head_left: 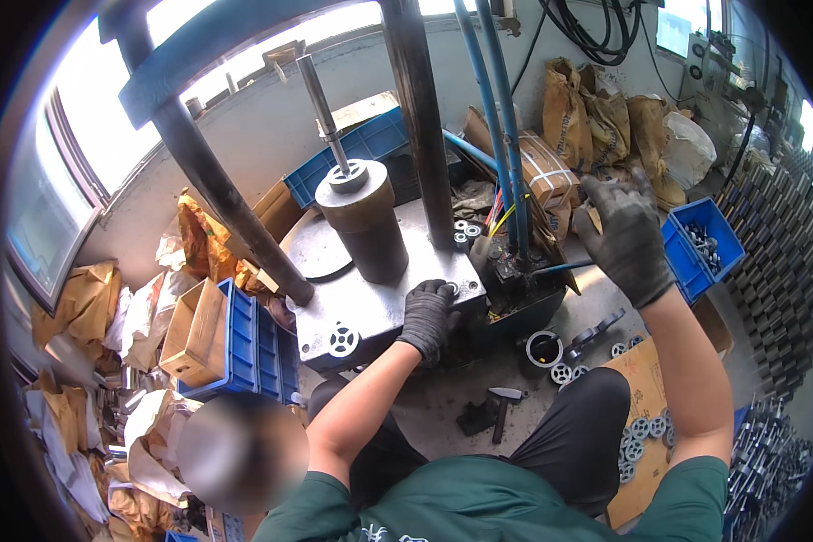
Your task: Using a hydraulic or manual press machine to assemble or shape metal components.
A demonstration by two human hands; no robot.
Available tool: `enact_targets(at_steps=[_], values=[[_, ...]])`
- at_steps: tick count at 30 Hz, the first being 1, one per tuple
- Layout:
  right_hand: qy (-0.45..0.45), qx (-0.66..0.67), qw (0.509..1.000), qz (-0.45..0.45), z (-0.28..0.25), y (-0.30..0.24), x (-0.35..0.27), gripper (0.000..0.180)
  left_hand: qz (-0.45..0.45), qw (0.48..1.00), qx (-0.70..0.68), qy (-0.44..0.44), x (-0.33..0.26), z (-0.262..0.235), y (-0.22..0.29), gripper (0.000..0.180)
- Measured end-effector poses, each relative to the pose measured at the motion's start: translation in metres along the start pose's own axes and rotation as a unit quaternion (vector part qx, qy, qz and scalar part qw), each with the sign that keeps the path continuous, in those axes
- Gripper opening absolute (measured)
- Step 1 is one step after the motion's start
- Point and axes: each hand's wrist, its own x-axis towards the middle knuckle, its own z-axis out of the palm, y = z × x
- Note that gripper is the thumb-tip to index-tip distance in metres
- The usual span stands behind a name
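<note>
Cluttered workshop floor around a steel press table [379, 307]. Left hand [427, 316], gloved, fingers curled down onto a small round metal disc [452, 289] at the table's front edge; grip unclear. Right hand [625, 237] spread open, empty, beside blue hoses [501, 135]. Risk: fingertips lie near the cylindrical die [366, 217]; the disc could slip off the edge. Open room only rightward.

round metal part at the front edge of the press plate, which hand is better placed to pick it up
Left. The left hand already rests on the press plate with its fingers at the small round metal part. The right hand is raised and spread open, well off to the side near the blue bin.
</note>
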Motion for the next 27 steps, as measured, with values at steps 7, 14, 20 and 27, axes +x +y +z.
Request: enact_targets(at_steps=[7,14,20,27], values=[[-0.022,0.242,0.961,-0.132,-0.052,-0.071,-0.1,0.034,-0.001,0.993,-0.077,0.092,-0.042,-0.002,0.02,0.021],[-0.114,0.458,0.882,-0.003,0.047,-0.138,-0.114,0.037,-0.185,0.801,-0.569,-0.03,-0.069,-0.061,0.069,0.036],[-0.081,0.57,0.817,0.032,0.081,-0.157,-0.125,0.031,-0.126,0.791,-0.592,-0.092,-0.069,-0.093,0.071,0.048],[-0.101,0.628,0.757,0.15,0.108,-0.135,-0.131,0.022,-0.023,0.863,-0.439,0.25,0.044,-0.169,-0.023,0.027]])
